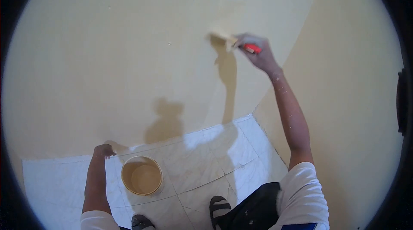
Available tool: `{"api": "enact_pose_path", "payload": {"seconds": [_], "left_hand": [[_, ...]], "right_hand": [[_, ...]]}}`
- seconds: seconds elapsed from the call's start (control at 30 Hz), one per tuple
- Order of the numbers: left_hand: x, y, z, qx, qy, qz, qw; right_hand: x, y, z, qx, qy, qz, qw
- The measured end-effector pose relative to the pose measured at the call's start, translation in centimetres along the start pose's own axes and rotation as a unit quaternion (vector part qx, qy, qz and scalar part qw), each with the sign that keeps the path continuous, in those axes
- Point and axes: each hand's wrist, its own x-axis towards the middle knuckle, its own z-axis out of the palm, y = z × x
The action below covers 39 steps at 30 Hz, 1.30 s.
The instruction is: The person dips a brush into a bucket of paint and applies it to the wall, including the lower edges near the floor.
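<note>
My right hand [257, 49] is closed around a paintbrush [224, 38] with a red handle end. Its bristle end is coated in pale yellow paint and lies against or very close to the wall [129, 58]. Slight blur covers the brush and fingers. Low on the left, my left hand [105, 150] hangs near the foot of the wall with loosely bent fingers and nothing visible in it. Just right of that hand, a round bucket [123, 177] stands on the floor, holding beige-yellow paint [145, 179].
A second wall [344, 84] meets the first at a corner on the right. White marble-look tiles [195, 170] cover the floor. My sandalled feet [220, 206] are at the bottom, close to the bucket. A dark object [401, 101] shows at the far right edge.
</note>
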Motion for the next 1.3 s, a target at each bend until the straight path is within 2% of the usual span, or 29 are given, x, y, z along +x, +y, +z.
{"api": "enact_pose_path", "payload": {"seconds": [0.07, 0.2, 0.4, 0.5, 0.6, 0.7, 0.8, 0.83, 0.93, 1.03, 1.1, 1.13, 1.2, 1.27, 1.3], "left_hand": [[5.1, -2.0, 2.4, -0.027, -0.013, 0.023, 0.999], [2.5, 0.5, 2.2, 0.023, -0.033, -0.012, 0.999], [2.2, 1.0, 1.9, 0.051, -0.017, -0.029, 0.998], [0.1, 2.0, 0.1, 0.045, 0.022, -0.044, 0.998], [2.8, 0.9, 1.2, 0.062, 0.060, -0.028, 0.996], [3.5, 1.3, 1.4, 0.052, 0.006, -0.031, 0.998], [2.5, 2.1, 0.8, 0.040, 0.003, -0.016, 0.999], [2.0, 2.4, 0.3, 0.034, 0.004, -0.018, 0.999], [0.7, 2.3, 0.1, 0.024, 0.003, -0.027, 0.999], [0.7, 1.4, 0.2, 0.045, -0.003, -0.013, 0.999], [1.9, -0.5, 1.2, 0.057, -0.013, 0.010, 0.998], [0.3, 0.5, 0.6, 0.062, 0.000, -0.012, 0.998], [-3.8, 2.1, -0.1, 0.070, 0.025, -0.056, 0.996], [-1.9, 1.2, 0.0, 0.061, 0.022, -0.064, 0.996], [-1.1, 0.8, 0.1, 0.056, 0.021, -0.070, 0.996]], "right_hand": [[2.9, -0.7, -2.1, -0.052, 0.024, -0.040, 0.998], [7.9, -0.9, -5.8, -0.145, 0.081, -0.124, 0.978], [12.0, -0.8, -9.0, -0.227, 0.154, -0.163, 0.948], [11.1, -2.9, -10.2, -0.213, 0.135, -0.142, 0.957], [11.9, -3.3, -11.5, -0.280, 0.179, -0.180, 0.926], [13.5, -3.9, -12.4, -0.368, 0.204, -0.215, 0.881], [12.5, -1.5, -9.6, -0.362, 0.128, -0.162, 0.909], [11.1, 0.2, -7.4, -0.351, 0.123, -0.188, 0.909], [4.4, 0.5, -2.4, -0.306, 0.058, -0.126, 0.942], [-1.6, 0.0, 0.9, -0.222, -0.047, -0.073, 0.971], [-2.3, -2.0, 0.7, -0.127, -0.138, -0.034, 0.982], [-2.3, -2.4, 0.4, -0.083, -0.166, 0.000, 0.983], [-0.8, -2.5, -1.3, -0.124, -0.094, -0.038, 0.987], [2.2, -1.1, -3.1, -0.146, -0.032, -0.072, 0.986], [4.1, -1.4, -4.2, -0.150, -0.003, -0.056, 0.987]]}}
